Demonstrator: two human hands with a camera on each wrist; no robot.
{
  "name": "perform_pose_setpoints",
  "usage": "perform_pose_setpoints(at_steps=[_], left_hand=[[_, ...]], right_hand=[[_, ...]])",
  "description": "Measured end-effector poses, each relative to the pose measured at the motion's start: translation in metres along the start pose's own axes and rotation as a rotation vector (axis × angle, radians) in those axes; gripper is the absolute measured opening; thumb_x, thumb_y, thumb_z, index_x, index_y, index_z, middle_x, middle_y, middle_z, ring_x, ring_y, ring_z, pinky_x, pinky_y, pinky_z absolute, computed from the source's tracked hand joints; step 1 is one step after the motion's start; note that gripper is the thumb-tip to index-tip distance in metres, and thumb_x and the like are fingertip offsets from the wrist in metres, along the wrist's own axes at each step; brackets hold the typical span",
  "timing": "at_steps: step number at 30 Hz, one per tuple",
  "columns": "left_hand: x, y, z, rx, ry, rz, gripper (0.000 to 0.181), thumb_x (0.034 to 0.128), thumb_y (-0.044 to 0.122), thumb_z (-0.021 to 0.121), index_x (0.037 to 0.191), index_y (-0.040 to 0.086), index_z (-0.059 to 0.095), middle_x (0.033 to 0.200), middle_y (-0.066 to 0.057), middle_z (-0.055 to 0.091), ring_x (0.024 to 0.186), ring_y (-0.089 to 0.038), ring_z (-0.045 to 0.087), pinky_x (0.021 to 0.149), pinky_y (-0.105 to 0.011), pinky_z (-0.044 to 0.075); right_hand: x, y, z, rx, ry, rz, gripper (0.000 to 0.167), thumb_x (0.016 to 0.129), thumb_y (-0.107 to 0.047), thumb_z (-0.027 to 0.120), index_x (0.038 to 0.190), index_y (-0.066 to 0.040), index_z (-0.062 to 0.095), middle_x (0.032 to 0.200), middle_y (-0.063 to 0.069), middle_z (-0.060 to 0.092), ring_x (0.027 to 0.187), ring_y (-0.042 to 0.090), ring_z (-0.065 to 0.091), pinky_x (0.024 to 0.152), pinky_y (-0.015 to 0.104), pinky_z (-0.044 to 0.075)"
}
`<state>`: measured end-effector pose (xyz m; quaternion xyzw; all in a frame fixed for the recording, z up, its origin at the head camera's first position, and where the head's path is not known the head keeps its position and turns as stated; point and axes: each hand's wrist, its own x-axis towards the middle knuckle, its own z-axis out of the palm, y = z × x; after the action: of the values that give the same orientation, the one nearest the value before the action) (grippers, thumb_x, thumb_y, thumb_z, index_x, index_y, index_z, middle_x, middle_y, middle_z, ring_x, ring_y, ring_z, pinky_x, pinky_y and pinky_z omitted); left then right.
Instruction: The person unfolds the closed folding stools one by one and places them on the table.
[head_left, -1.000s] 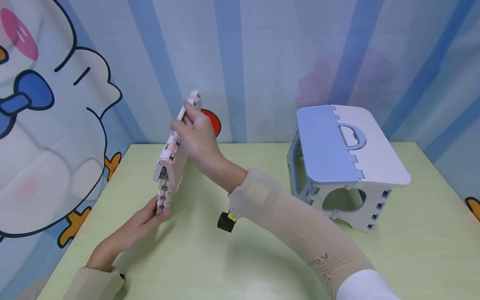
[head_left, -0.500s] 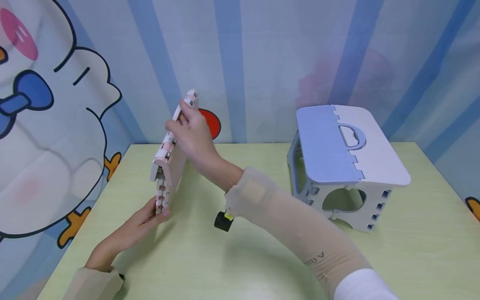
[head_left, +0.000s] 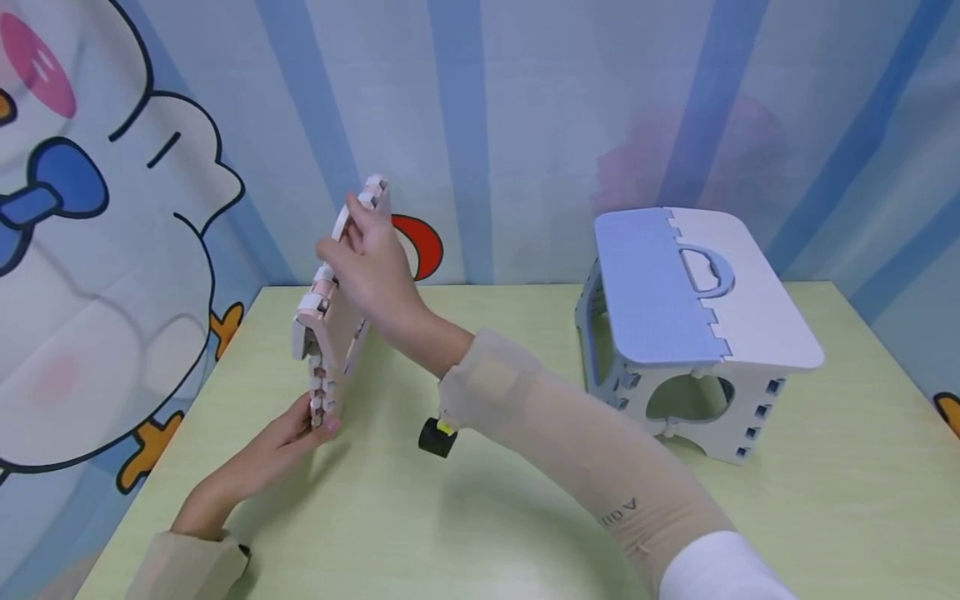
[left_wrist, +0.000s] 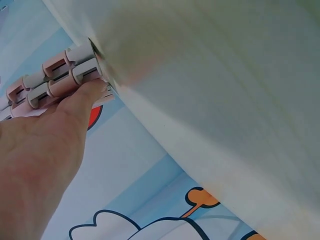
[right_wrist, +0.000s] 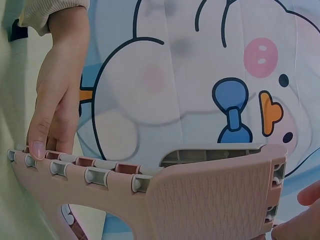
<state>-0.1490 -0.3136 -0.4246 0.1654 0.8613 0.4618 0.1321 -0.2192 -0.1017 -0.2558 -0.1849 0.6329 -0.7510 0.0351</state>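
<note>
A pink and white folding stool (head_left: 347, 321), partly folded, stands on its edge at the left of the table in the head view. My left hand (head_left: 258, 467) grips its lower hinged edge, seen also in the left wrist view, where the hand (left_wrist: 47, 155) covers part of the hinges (left_wrist: 60, 82). Higher up, my right hand (head_left: 382, 279) pinches the top panel's edge between thumb and fingers. The right wrist view shows the textured pink panel (right_wrist: 215, 195) tilted away from the leg section (right_wrist: 120, 192), with right fingers (right_wrist: 302, 220) at its far edge.
An unfolded blue and white stool (head_left: 652, 292) with a carry handle stands at the right of the light green table (head_left: 525, 533). Behind the table hangs a striped blue cloth (head_left: 525, 142) with cartoon figures.
My right hand has moved a little left and up with the top panel's edge, and the panel has swung left, wider from the leg part. The left hand has stayed in place.
</note>
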Motion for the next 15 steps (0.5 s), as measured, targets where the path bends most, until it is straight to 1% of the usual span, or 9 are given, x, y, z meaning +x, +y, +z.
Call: perform_pose_setpoints(at_steps=[6, 11, 15], left_hand=[[0.0003, -0.0012, 0.0000, 0.006, 0.002, 0.001, 0.072, 0.1083, 0.026, 0.045, 0.158, -0.003, 0.001, 0.161, -0.030, 0.005, 0.144, -0.050, 0.015, 0.110, -0.059, 0.024], [0.0006, -0.0015, 0.0001, -0.008, -0.001, 0.002, 0.072, 0.1084, 0.026, 0.045, 0.158, -0.003, 0.000, 0.161, -0.031, 0.004, 0.144, -0.051, 0.013, 0.110, -0.060, 0.023], [0.0007, -0.0020, 0.0001, -0.010, 0.003, -0.002, 0.072, 0.1082, 0.026, 0.045, 0.158, -0.002, 0.001, 0.161, -0.031, 0.004, 0.144, -0.052, 0.013, 0.110, -0.062, 0.023]], right_hand=[[0.0031, -0.0003, 0.0041, -0.040, 0.014, 0.013, 0.063, 0.100, -0.008, 0.053, 0.158, -0.011, 0.027, 0.162, -0.006, 0.025, 0.141, 0.002, 0.031, 0.103, 0.018, 0.039], [0.0044, -0.0014, 0.0057, -0.041, -0.002, 0.020, 0.063, 0.100, -0.006, 0.052, 0.158, -0.010, 0.025, 0.162, -0.007, 0.024, 0.142, 0.003, 0.029, 0.103, 0.018, 0.038], [0.0059, -0.0020, 0.0068, -0.047, -0.022, 0.026, 0.063, 0.101, -0.007, 0.052, 0.158, -0.010, 0.025, 0.162, -0.006, 0.023, 0.142, 0.003, 0.029, 0.104, 0.017, 0.037]])
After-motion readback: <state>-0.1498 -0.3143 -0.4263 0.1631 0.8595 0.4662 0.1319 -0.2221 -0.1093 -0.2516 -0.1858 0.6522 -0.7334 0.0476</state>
